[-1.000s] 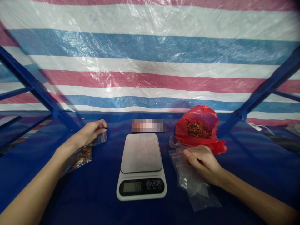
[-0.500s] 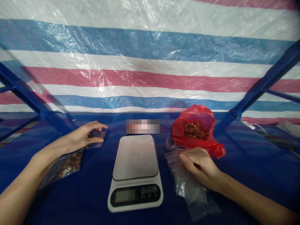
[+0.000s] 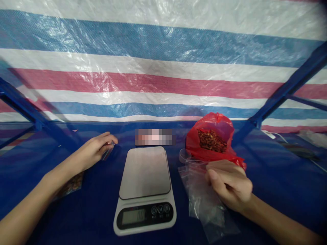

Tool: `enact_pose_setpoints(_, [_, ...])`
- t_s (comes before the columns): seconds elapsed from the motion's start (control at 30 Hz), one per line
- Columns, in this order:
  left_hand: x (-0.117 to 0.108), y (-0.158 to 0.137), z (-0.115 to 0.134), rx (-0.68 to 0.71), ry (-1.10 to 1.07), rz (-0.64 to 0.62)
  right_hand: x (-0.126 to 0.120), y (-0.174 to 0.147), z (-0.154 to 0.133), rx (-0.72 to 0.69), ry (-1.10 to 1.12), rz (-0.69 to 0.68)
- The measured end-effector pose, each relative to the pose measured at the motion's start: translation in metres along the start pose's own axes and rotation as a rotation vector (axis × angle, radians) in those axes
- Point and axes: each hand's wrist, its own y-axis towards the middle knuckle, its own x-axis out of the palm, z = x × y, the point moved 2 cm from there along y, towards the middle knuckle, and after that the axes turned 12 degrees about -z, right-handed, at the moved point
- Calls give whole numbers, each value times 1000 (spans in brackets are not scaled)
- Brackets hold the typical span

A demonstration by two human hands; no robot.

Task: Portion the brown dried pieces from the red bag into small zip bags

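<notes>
One clear plastic bag (image 3: pixel 73 184) lies filled at my left, reddish-brown pieces (image 3: pixel 212 141) remain in the open red plastic bag (image 3: pixel 194 149) at right, my left hand (image 3: pixel 96 151) pinches a clear plastic zip edge (image 3: pixel 107 152), and my curled right hand (image 3: pixel 230 185) apparently pinches unfilled transparent bags (image 3: pixel 201 192).

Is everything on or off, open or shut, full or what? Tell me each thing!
Scale: on, display showing zeros
Red bag: open, dried bits inside
Clear bags: overlapping
Filled bag: lying partly behind left forearm
Left hand: pinching plastic
Right hand: curled at clear bags
</notes>
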Motion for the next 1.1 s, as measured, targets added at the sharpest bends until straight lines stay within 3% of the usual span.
enact_pose_setpoints(0.17, [-8, -1, 2, 30, 49, 195, -8, 2, -9, -5, -27, 216])
enact_pose_setpoints(0.37, [-7, -3, 17, 86, 23, 371, -13, 0, -2, 10, -95, 210])
enact_pose_setpoints(0.53, [-1, -3, 44, 80, -317, 398, -19, 7, -2, -111, -196, 216])
enact_pose_setpoints(0.63, [-10, 6, 67, 155, -545, 393, -20, 35, -16, -150, -221, 51])
enact_pose_setpoints(0.7, [-24, 16, 87, 289, -573, 433, -20, 67, -23, 0, -151, -62])
enact_pose_setpoints(0.8, [-48, 35, 118, 462, -566, 463, -21, 122, -26, 225, 114, -147])
enact_pose_setpoints(0.9, [-64, 54, 145, 559, -542, 457, -15, 167, -19, 304, 432, -273])
enact_pose_setpoints(1.1, [-79, 80, 162, 670, -527, 524, -7, 201, -1, 296, 573, -122])
